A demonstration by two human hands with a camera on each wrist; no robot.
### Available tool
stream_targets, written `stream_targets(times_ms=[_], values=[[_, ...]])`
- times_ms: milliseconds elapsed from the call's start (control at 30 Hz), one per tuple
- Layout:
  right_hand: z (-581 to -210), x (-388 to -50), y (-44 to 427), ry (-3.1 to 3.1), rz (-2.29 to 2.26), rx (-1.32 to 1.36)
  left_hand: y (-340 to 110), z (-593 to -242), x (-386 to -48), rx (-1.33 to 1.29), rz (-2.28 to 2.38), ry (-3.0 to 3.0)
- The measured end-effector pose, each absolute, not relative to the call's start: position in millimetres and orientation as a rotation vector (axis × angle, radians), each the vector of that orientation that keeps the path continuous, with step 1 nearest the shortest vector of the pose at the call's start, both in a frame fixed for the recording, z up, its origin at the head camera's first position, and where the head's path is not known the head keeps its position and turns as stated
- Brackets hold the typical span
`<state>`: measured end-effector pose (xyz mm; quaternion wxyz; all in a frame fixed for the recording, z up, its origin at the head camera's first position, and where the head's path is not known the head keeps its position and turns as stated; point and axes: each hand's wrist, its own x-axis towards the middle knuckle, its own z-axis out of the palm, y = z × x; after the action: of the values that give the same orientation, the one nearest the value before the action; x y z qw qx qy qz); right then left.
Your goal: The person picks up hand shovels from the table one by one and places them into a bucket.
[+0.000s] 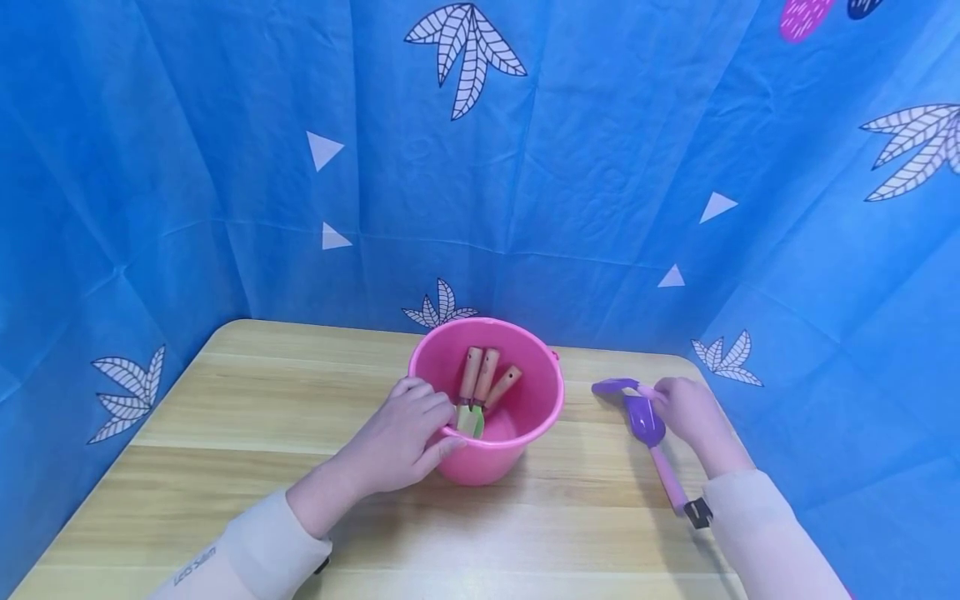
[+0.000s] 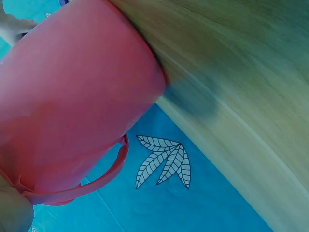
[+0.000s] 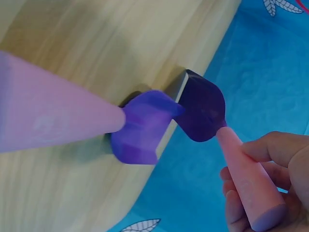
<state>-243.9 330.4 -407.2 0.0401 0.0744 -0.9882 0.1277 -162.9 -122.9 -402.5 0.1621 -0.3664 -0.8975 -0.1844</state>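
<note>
My left hand [image 1: 401, 433] grips the near-left rim of a pink bucket [image 1: 480, 462], fingers over the edge and thumb outside. Inside the bucket lean three small tools with wooden handles [image 1: 487, 375]; some green shows below them. At the table's right side my right hand [image 1: 690, 408] holds a toy shovel by its pink handle [image 3: 251, 179], its purple blade [image 3: 203, 106] pointing away from the fingers. A second toy shovel, with purple blade [image 1: 645, 419] and pink handle [image 1: 667, 479], lies beside it on the table.
The light wooden table [image 1: 247, 392] has rounded far corners. A blue curtain [image 1: 525, 167] printed with leaves and triangles hangs behind it and along both sides. The bucket's pink carrying handle [image 2: 104, 181] hangs on its outer side in the left wrist view.
</note>
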Motion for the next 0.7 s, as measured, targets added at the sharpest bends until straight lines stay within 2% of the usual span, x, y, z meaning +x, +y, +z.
stream_targets(times_ms=[700], values=[[-379,-245,312,-3.037,0.488,0.235,-124,-401,-163,-1.054,-0.508,-2.558]])
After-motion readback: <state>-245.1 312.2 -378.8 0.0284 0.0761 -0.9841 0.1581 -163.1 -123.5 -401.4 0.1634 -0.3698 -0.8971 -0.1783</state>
